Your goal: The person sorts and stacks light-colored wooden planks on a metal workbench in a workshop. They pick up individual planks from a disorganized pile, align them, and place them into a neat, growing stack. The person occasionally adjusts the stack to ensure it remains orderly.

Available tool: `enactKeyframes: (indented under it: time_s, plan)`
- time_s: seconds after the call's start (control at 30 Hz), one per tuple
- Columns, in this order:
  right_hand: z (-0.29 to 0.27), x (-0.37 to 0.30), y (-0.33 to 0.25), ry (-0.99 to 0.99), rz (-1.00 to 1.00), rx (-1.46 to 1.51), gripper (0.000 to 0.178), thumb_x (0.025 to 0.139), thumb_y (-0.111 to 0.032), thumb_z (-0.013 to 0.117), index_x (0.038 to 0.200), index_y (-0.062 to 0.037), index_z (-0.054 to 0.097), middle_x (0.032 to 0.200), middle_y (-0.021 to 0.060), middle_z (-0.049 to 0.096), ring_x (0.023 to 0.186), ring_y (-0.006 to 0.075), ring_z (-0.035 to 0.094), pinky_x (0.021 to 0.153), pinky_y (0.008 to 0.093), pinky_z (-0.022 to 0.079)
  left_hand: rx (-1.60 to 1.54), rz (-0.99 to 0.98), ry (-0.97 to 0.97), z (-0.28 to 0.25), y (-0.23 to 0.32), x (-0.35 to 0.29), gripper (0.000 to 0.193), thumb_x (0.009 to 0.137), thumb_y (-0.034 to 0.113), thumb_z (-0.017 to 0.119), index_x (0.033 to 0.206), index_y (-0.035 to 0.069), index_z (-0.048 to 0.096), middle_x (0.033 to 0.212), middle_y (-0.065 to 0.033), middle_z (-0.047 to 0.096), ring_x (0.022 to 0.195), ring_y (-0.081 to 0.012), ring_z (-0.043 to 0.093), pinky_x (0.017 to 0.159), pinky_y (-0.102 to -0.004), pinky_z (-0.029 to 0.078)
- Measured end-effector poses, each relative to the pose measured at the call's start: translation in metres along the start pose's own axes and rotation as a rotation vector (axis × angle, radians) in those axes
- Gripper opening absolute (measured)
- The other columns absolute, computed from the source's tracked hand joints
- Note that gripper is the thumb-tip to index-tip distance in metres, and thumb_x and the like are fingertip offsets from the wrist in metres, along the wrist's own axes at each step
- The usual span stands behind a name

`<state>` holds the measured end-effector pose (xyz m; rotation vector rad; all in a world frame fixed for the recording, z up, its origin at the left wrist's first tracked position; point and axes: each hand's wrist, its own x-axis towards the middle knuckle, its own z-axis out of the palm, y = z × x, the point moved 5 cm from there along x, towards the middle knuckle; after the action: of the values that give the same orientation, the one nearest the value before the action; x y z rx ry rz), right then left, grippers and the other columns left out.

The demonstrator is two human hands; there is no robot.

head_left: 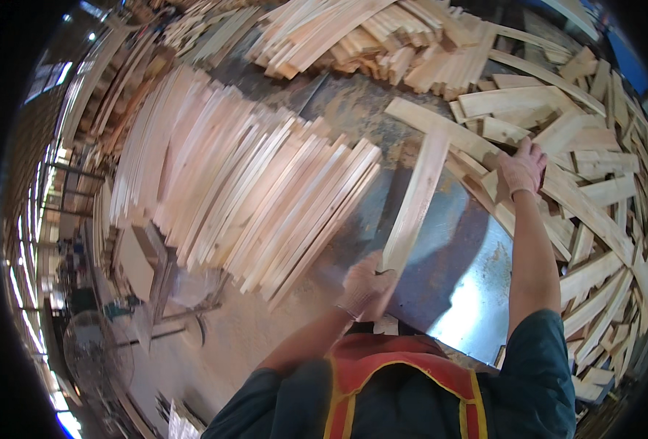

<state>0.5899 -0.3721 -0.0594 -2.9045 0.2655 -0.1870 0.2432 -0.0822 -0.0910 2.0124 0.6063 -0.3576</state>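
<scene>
My left hand, in a pale work glove, is closed round the near end of a narrow wooden slat. The slat points away from me over the metal tabletop, and its far end meets or overlaps a longer wooden board. That board lies slantwise across the edge of a heap of loose offcuts. My right hand, also gloved, reaches out to the right with its fingers curled over the long board. The palm side of this hand is hidden.
Left of the slat lies a wide row of stacked slats. More stacked boards stand at the far side. Loose offcuts heap up along the right. The shiny metal tabletop shows before me; a round fan stands at lower left.
</scene>
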Motion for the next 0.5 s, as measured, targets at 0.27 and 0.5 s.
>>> enactKeyframes:
  time_s: [0.27,0.5]
  plan:
    - [0.048,-0.240,0.002,-0.078,-0.294,0.370,0.096,0.072,-0.012,0.076,0.160,-0.0072,0.038,0.166,0.0272,0.031,0.148,0.0517,0.038,0.120,0.0523,0.040,0.779,0.406,0.539,-0.111,-0.080,-0.036,0.054,0.080,0.023,0.076,0.133,0.020,0.069,0.130,-0.0115,0.059,0.129,-0.0351,0.056,0.110,-0.0530,0.044]
    - [0.079,-0.340,-0.009,-0.351,-0.026,0.994,0.093,0.077,0.004,0.057,0.166,-0.0041,0.030,0.159,0.0167,0.046,0.140,0.0315,0.051,0.115,0.0361,0.042,0.752,0.488,0.396,-0.141,-0.112,-0.039,0.056,0.085,0.025,0.075,0.140,0.019,0.065,0.148,-0.0115,0.049,0.141,-0.0375,0.046,0.113,-0.0544,0.041]
